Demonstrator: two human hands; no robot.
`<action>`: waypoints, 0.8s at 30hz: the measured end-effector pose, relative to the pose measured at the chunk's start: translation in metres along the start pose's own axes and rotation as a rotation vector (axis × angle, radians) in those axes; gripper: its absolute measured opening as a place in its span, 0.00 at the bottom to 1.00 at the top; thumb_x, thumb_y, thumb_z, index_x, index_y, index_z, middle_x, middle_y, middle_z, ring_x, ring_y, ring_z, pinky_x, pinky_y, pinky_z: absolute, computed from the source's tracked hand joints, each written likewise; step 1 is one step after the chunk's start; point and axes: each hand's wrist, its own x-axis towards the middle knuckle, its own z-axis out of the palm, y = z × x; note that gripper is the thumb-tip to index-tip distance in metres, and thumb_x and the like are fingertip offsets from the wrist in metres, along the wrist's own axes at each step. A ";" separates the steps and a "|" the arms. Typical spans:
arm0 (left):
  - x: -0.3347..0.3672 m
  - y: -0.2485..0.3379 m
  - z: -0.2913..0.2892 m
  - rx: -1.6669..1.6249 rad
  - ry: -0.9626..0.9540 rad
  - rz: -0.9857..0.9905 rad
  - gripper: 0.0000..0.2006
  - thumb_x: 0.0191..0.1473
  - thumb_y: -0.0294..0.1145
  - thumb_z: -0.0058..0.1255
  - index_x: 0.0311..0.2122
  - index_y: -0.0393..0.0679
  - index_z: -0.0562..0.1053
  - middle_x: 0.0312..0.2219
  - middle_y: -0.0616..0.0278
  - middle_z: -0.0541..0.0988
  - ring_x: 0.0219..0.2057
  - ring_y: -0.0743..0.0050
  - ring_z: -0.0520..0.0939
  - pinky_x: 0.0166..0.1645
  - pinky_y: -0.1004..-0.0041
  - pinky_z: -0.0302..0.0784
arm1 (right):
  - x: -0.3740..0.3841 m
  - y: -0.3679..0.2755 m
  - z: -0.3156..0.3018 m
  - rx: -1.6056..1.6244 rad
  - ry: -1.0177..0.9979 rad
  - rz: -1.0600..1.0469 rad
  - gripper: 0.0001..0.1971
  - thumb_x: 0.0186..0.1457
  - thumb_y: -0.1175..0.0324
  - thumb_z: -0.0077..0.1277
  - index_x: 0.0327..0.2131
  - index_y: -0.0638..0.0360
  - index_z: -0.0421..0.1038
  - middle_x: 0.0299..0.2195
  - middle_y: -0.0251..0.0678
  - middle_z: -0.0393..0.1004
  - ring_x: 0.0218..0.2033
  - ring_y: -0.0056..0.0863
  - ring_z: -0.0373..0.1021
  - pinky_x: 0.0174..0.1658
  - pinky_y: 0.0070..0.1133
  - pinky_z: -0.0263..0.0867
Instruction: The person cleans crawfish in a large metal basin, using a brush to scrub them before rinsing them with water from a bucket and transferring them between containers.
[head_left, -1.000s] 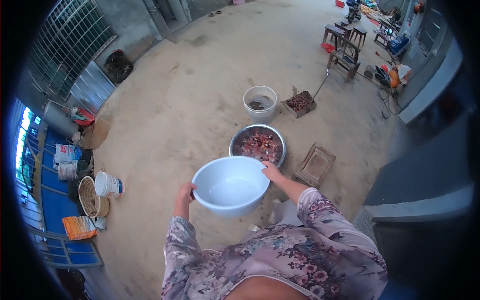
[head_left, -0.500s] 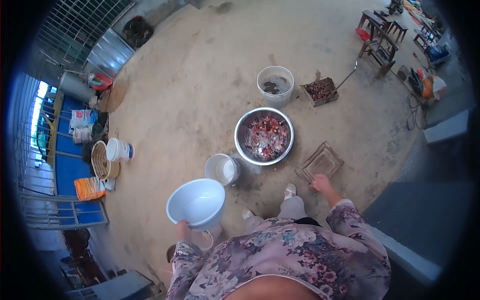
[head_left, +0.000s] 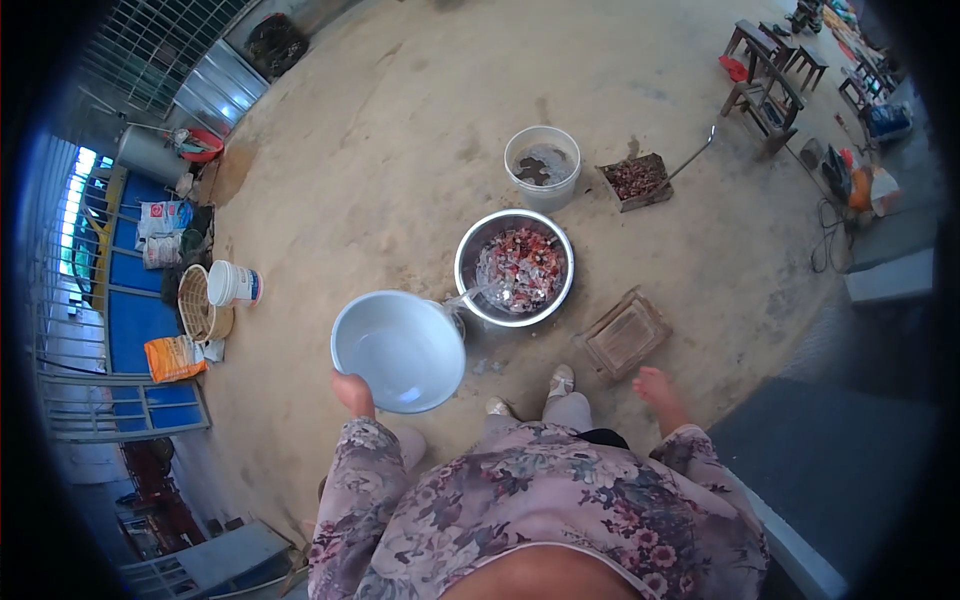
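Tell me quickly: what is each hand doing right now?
Left hand: closed on the rim of the white basin, tipped toward the steel bowl.
Right hand: free, holding nothing.

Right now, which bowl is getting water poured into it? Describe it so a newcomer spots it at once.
On the bare concrete yard floor, just ahead of the person's feet, sits a round steel basin of reddish pieces. The left hand tips a white plastic basin toward it. Unlike the white bucket behind, it is shiny metal.
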 end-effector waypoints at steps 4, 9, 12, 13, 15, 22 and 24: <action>0.009 -0.010 0.001 0.031 -0.055 0.040 0.13 0.39 0.20 0.36 0.34 0.32 0.66 0.30 0.41 0.72 0.33 0.45 0.73 0.36 0.60 0.67 | -0.014 -0.037 0.039 -0.138 -0.088 0.022 0.15 0.50 0.69 0.40 0.44 0.53 0.59 0.24 0.33 0.70 0.17 0.19 0.66 0.18 0.17 0.61; 0.029 -0.140 0.022 -0.108 -0.076 -0.102 0.06 0.37 0.19 0.38 0.20 0.34 0.69 0.19 0.44 0.73 0.24 0.49 0.75 0.29 0.61 0.69 | -0.020 -0.053 0.038 -0.297 -0.038 0.024 0.11 0.51 0.70 0.38 0.40 0.53 0.61 0.20 0.32 0.70 0.14 0.18 0.64 0.14 0.15 0.59; 0.008 -0.161 0.009 -0.276 -0.224 -0.075 0.07 0.39 0.25 0.40 0.18 0.33 0.70 0.17 0.49 0.73 0.22 0.56 0.75 0.26 0.64 0.68 | -0.025 -0.050 0.020 -0.312 0.031 -0.044 0.05 0.50 0.70 0.38 0.32 0.54 0.63 0.16 0.32 0.67 0.12 0.18 0.63 0.12 0.17 0.58; 0.000 -0.167 0.010 -0.325 -0.243 -0.100 0.09 0.39 0.28 0.41 0.18 0.33 0.70 0.17 0.50 0.73 0.21 0.58 0.75 0.25 0.65 0.67 | -0.028 -0.054 0.015 -0.321 -0.006 -0.056 0.03 0.50 0.71 0.38 0.28 0.54 0.63 0.15 0.32 0.66 0.12 0.18 0.63 0.12 0.17 0.58; -0.006 -0.168 0.016 -0.357 -0.320 -0.258 0.10 0.40 0.30 0.44 0.20 0.33 0.71 0.16 0.52 0.73 0.20 0.62 0.74 0.23 0.68 0.67 | -0.038 -0.066 0.016 -0.384 -0.040 -0.065 0.04 0.50 0.71 0.37 0.25 0.54 0.63 0.13 0.32 0.65 0.12 0.18 0.62 0.12 0.17 0.58; -0.008 -0.148 0.065 -0.329 -0.449 -0.092 0.08 0.41 0.19 0.45 0.31 0.31 0.68 0.22 0.55 0.71 0.21 0.70 0.72 0.23 0.74 0.68 | -0.085 -0.133 0.079 -0.570 0.076 0.049 0.07 0.50 0.66 0.39 0.24 0.53 0.66 0.15 0.28 0.67 0.12 0.15 0.63 0.12 0.13 0.57; 0.001 -0.149 0.086 -0.371 -0.464 -0.159 0.08 0.41 0.20 0.45 0.31 0.30 0.67 0.25 0.53 0.71 0.24 0.68 0.72 0.25 0.73 0.69 | -0.084 -0.152 0.093 -0.614 0.039 0.049 0.05 0.50 0.66 0.40 0.26 0.53 0.66 0.16 0.28 0.68 0.13 0.15 0.64 0.12 0.13 0.58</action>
